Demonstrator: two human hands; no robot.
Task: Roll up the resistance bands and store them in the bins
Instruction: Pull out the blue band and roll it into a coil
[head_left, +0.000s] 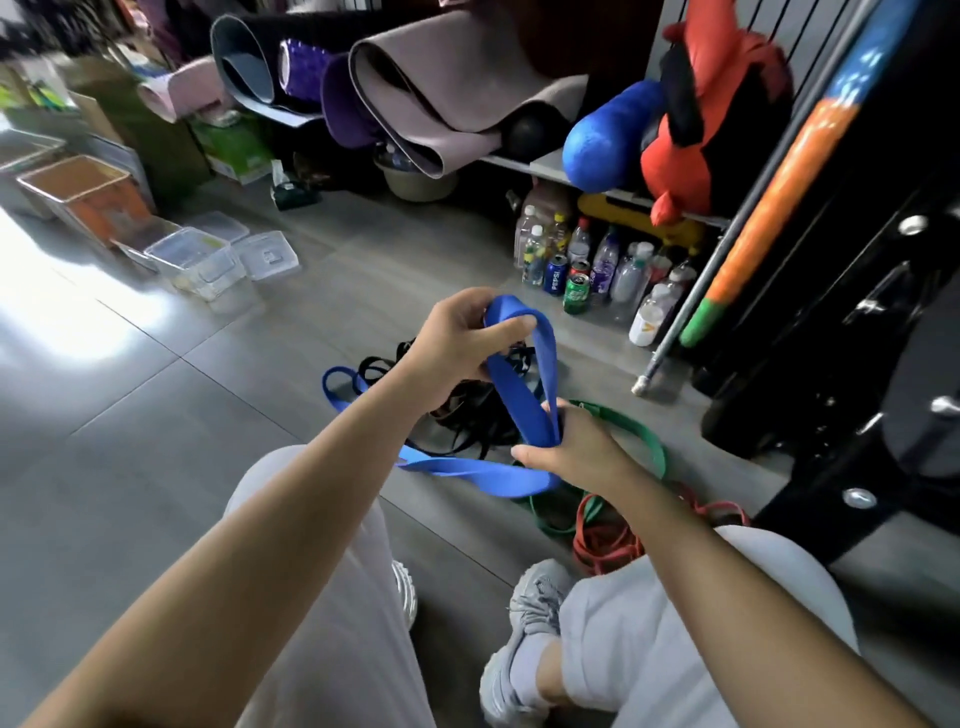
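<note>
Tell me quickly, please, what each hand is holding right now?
Left hand: grips the upper loop of the blue resistance band.
Right hand: grips the same band lower down.

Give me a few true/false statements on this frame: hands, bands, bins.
1. Both the left hand and the right hand grip the blue resistance band. True.
2. The green resistance band sits rolled up in a bin. False: it lies loose on the floor.
3. The clear plastic bins stand on the floor to the person's left, apart from the hands. True.
4. The left hand holds the red resistance band. False: that band lies on the floor near the right knee.
5. The black bands lie in a tangled heap on the floor. True.
</note>
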